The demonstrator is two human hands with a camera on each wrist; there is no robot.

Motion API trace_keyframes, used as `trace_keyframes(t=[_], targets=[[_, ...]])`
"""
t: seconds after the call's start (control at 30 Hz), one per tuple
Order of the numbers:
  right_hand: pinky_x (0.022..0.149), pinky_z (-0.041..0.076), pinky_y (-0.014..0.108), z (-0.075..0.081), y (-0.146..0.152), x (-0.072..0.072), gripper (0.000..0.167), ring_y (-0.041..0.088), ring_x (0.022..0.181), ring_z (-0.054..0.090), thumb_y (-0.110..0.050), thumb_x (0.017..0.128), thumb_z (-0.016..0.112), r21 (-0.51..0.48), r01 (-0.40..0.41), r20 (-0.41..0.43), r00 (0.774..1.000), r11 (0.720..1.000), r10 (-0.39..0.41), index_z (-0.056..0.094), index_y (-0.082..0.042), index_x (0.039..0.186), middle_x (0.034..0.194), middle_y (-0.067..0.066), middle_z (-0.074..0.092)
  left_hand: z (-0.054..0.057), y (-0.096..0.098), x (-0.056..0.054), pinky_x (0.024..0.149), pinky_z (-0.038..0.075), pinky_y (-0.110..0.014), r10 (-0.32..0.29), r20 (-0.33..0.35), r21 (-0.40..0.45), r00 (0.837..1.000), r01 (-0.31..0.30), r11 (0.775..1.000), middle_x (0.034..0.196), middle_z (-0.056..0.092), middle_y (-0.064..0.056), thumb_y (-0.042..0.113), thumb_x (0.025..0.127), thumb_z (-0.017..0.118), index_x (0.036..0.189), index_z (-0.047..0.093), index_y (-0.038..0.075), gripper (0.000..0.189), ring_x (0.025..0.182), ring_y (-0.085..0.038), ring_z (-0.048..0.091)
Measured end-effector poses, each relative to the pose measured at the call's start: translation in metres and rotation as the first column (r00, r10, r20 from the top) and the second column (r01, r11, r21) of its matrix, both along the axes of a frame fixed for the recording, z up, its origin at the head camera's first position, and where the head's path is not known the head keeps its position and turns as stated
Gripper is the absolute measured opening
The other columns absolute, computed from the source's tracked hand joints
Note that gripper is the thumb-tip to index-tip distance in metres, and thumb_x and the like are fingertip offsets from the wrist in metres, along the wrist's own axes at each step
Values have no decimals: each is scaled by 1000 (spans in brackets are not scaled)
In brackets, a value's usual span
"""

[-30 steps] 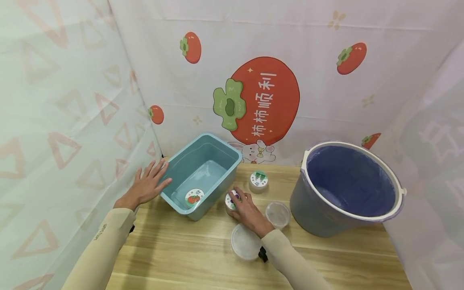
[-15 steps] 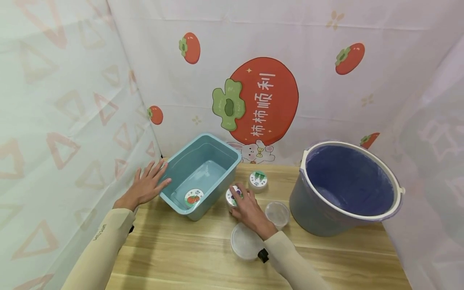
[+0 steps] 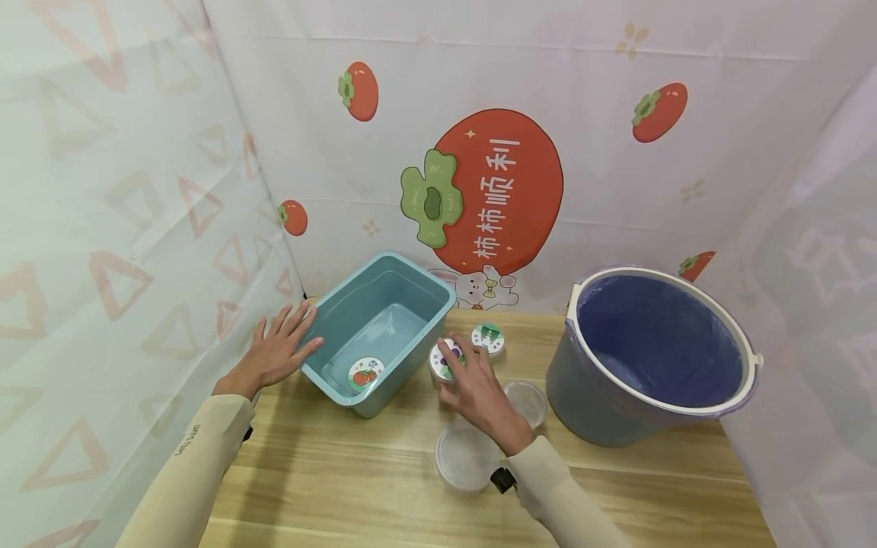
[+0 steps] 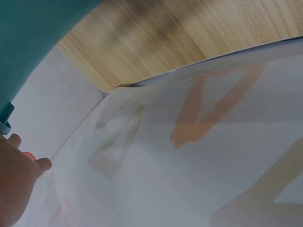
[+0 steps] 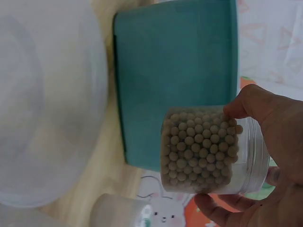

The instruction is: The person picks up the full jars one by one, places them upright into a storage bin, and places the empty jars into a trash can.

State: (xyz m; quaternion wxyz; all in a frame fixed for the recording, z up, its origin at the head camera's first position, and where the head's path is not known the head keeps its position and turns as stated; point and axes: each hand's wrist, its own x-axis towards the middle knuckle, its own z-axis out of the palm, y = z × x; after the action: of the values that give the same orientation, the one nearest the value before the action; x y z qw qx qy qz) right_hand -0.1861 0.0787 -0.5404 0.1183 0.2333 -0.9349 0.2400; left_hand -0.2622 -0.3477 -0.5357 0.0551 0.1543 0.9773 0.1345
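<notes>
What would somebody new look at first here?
Probably the huge red fruit printed on the back sheet. Next, maybe the big bucket on the right, or the blue tub by the left hand. In the middle, the right hand grips a clear jar of little beige balls.

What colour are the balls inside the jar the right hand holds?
Light brown; the balls show best in the right wrist view.

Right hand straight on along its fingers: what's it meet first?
Likely the blue basin, at its right long side. The right hand holds a jar, which would arrive first; depth is unclear, so it might pass over.
</notes>
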Motion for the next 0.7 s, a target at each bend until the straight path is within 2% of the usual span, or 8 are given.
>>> trace_keyframes(t=[0.33, 0.5, 0.7], targets=[[96, 63, 64, 44, -1, 1, 78, 51, 133, 54, -20, 90, 89, -10, 38, -32, 999, 999, -38, 55, -12, 160, 163, 17, 47, 1, 0, 1, 125, -4, -83, 2, -3, 9, 1000, -2, 1000, 186, 4, -10, 57, 115, 44, 177, 14, 15, 80, 169, -46, 1], [95, 61, 67, 59, -3, -1, 77, 51, 131, 54, -23, 90, 89, -12, 47, -66, 997, 999, -48, 56, -11, 158, 162, 18, 46, 1, 0, 1, 125, -4, -83, 2, 0, 9, 1000, -2, 1000, 186, 5, -10, 57, 115, 44, 177, 15, 15, 81, 169, -47, 1], [93, 62, 63, 75, -9, -7, 74, 48, 128, 54, -22, 90, 88, -40, 23, -135, 990, 999, -29, 58, -9, 156, 161, 20, 48, 1, -1, 1, 125, -3, -83, 0, -4, 11, 1000, 0, 1000, 186, 5, -9, 57, 115, 44, 177, 15, 15, 80, 169, -47, 1]])
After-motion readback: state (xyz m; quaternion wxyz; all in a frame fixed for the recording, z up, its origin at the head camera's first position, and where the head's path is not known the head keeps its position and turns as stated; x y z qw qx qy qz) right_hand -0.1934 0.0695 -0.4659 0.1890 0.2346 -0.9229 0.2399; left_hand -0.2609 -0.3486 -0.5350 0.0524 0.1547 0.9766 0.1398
